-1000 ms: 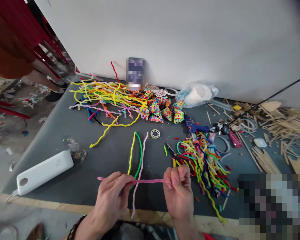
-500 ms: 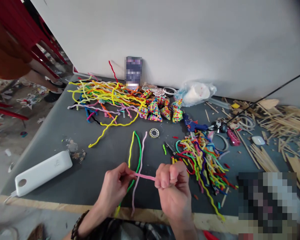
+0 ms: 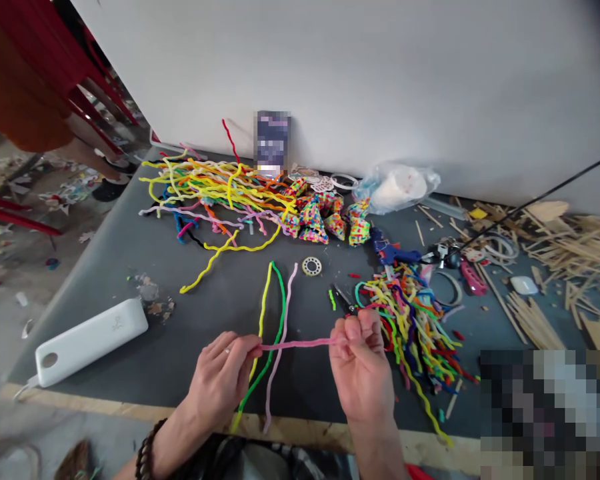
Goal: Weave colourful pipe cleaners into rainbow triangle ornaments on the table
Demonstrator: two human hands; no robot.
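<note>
A pink pipe cleaner (image 3: 300,344) is stretched almost level between my two hands above the dark tabletop. My left hand (image 3: 223,373) pinches its left end, and my right hand (image 3: 363,367) is closed on the other end with the fingers curled. Beneath it lie a yellow pipe cleaner (image 3: 265,300), a green pipe cleaner (image 3: 283,300) and a pale pink pipe cleaner (image 3: 289,300), running lengthwise toward the table's front edge. Just beyond my right hand are scissors (image 3: 344,300), partly hidden by that hand. A small round ring-shaped piece (image 3: 312,267) sits past the loose strands.
Many colourful pipe cleaners (image 3: 220,187) are heaped at the back. Cut pieces (image 3: 415,320) are piled on the right near a blue glue gun (image 3: 393,251). A white power bank (image 3: 93,340) lies at left, wooden sticks (image 3: 530,320) at right. A person's legs (image 3: 93,153) show far left.
My hands have moved apart, so a longer stretch of the pink pipe cleaner shows between them. My right hand has shifted right and turned, and my left hand slightly left.
</note>
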